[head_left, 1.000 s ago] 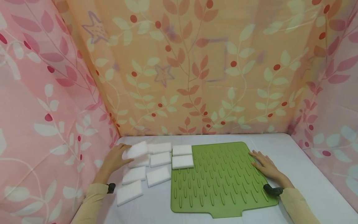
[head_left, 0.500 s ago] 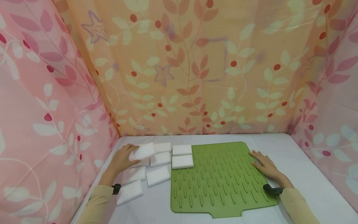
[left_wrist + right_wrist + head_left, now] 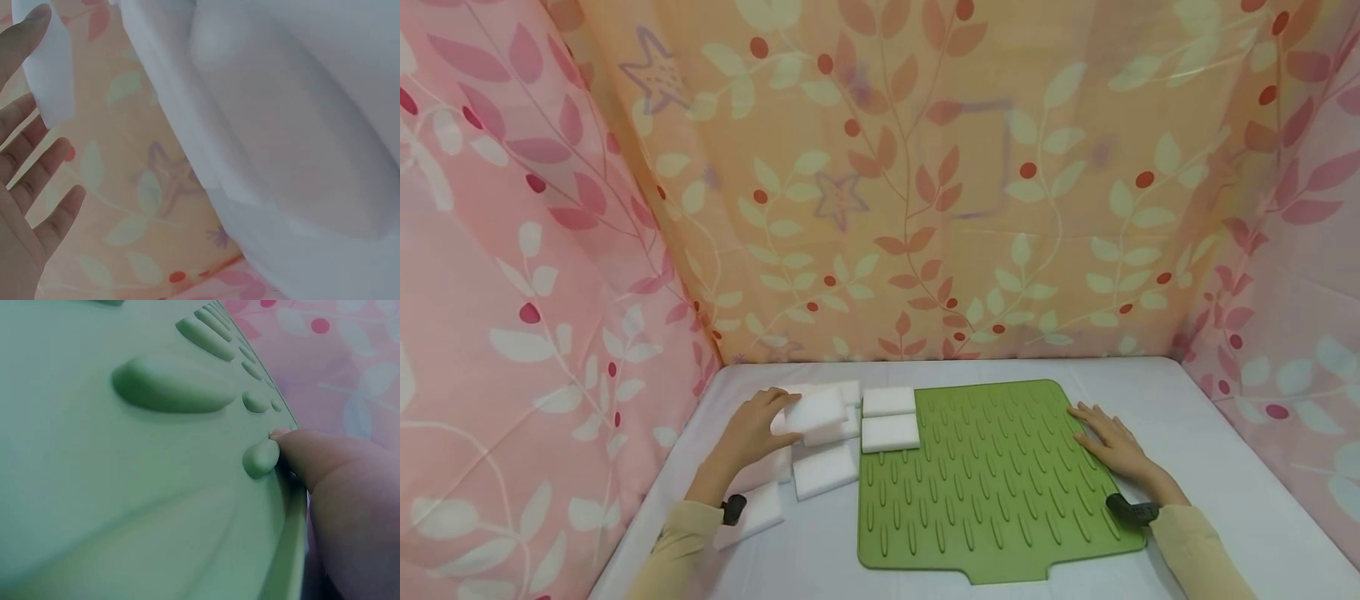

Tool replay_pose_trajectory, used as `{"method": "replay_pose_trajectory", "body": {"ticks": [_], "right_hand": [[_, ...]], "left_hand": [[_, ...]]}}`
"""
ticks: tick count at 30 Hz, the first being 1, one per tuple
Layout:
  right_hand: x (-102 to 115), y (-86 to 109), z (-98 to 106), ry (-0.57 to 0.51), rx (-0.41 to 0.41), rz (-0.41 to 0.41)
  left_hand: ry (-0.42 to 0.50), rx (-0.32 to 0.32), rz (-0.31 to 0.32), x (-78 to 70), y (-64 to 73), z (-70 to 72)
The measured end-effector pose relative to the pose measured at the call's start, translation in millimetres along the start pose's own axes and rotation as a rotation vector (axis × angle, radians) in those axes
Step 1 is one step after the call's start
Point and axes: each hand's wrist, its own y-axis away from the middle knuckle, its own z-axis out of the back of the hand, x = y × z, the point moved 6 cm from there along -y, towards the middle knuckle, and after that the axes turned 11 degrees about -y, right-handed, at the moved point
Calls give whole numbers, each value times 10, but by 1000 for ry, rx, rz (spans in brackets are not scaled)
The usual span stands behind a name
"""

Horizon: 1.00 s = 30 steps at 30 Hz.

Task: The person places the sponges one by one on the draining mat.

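Observation:
My left hand [image 3: 748,433] pinches a white sponge block [image 3: 817,410] between thumb and fingertips, holding it above other white sponges at the mat's left. In the left wrist view the held sponge [image 3: 53,75] sits between the thumb and fingers, the remaining fingers spread. A green ridged mat [image 3: 1000,492] lies on the table, with two sponges [image 3: 890,434] set one before the other at its far left corner. My right hand [image 3: 1112,442] rests along the mat's right edge, fingers extended. In the right wrist view its thumb side [image 3: 350,500] lies right at the mat's edge [image 3: 290,550].
Several loose sponges lie left of the mat, among them one near the mat [image 3: 826,471] and one closer to me [image 3: 760,510], partly behind my wrist. A white cloth covers the table [image 3: 820,550]. Patterned curtains [image 3: 880,208] stand behind and at both sides.
My left hand has carried the sponge to the right, from the outer side of the loose sponges toward the mat. The right hand and the mat have stayed in place.

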Motion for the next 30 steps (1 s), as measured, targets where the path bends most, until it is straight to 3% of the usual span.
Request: {"method": "replay_pose_trajectory", "body": {"ticks": [18, 25, 30], "right_hand": [[-8, 8, 0, 0, -4, -4], [-33, 6, -6, 7, -9, -3], [-31, 11, -5, 6, -10, -3]], "left_hand": [[38, -46, -101, -431, -49, -69], [43, 1, -121, -597, -68, -147], [42, -4, -141, -725, -66, -163]]}}
